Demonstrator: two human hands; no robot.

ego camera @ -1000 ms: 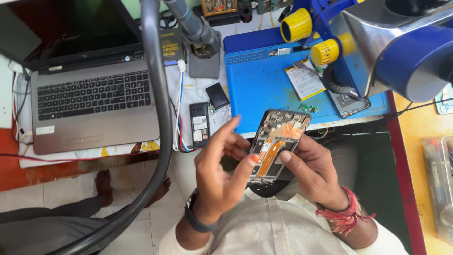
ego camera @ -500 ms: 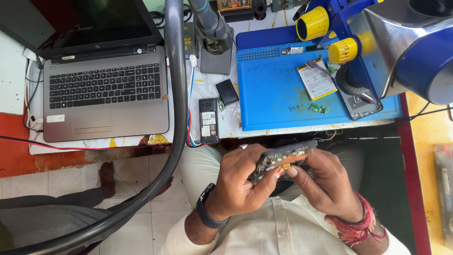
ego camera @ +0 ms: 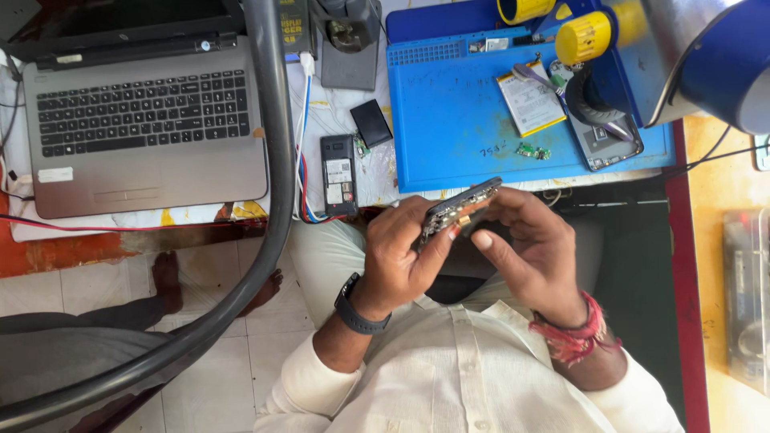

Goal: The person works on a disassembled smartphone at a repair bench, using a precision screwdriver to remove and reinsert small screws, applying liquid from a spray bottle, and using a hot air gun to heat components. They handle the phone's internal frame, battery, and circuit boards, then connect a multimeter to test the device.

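Observation:
Both my hands hold an opened smartphone body (ego camera: 464,208) edge-on in front of my chest, just below the desk edge. My left hand (ego camera: 401,252), with a dark watch on the wrist, grips its lower left side and the thumb presses on the edge. My right hand (ego camera: 533,252), with a red thread band on the wrist, cradles the right side from behind. The phone's inner parts and an orange piece show along its rim.
A blue work mat (ego camera: 457,120) on the desk carries a flat battery (ego camera: 528,103), a small circuit piece (ego camera: 531,151) and a phone back frame (ego camera: 601,140). A small keypad phone (ego camera: 338,174), a black square part (ego camera: 370,122) and a grey laptop (ego camera: 140,128) lie left. A thick grey hose (ego camera: 269,200) curves past.
The phone body has turned from facing me open to edge-on and has been lowered closer to my chest. Both hands kept their grip on it.

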